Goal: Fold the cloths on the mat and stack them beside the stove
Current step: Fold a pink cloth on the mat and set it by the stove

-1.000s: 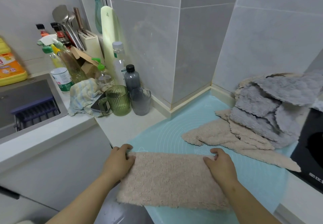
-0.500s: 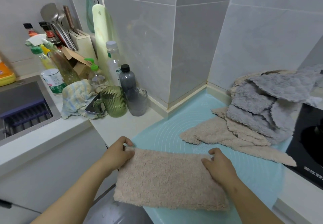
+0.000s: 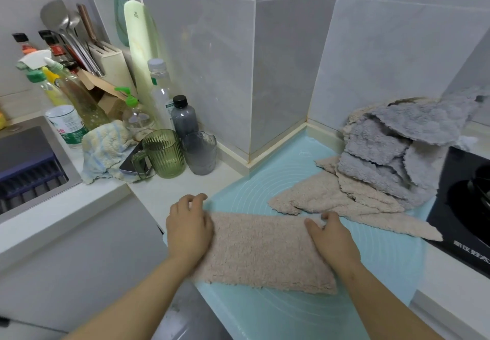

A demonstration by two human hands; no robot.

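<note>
Kitchen worktop (image 3: 169, 193) runs from a sink on the left to a stove (image 3: 461, 207) on the right, with a pale blue mat (image 3: 265, 177) between them. Nearest, a beige cloth (image 3: 259, 249) lies flat on the mat, its near left corner poking past the mat's edge. The left hand (image 3: 189, 227) rests on the cloth's left end with fingers curled; whether they pinch the corner I cannot tell. The right hand (image 3: 332, 238) pinches the far right corner, thumb on top. Beyond, a loose pile of cloths (image 3: 384, 164) slumps against the stove's edge. A tug toward the body could drag the overhanging cloth off the worktop. Uneven hands would skew the fold, and the slack pile may slide onto the stove.
</note>
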